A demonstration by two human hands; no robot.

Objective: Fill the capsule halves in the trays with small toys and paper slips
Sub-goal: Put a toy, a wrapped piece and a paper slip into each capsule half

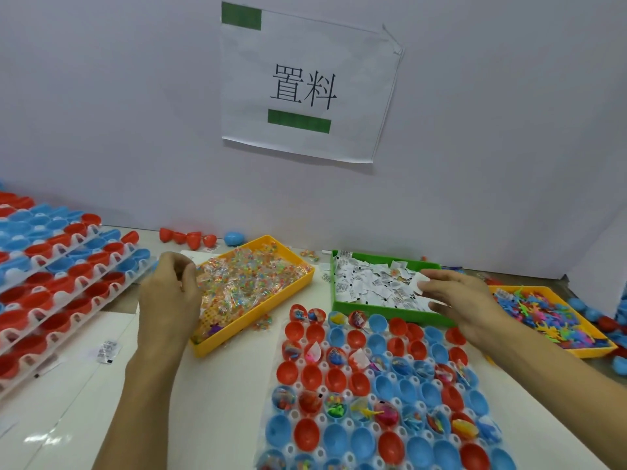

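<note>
left hand (169, 293): curled over yellow packet bin (252, 286), contents unclear | right hand (464, 301): pinches paper slip (419, 281) above green slip bin (380, 290) | capsule tray (380, 395): just below right hand, nearer it, long axis running toward the person

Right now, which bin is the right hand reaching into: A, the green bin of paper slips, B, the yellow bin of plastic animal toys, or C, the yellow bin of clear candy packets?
A: the right hand pinches a white paper slip over the green bin.
</note>
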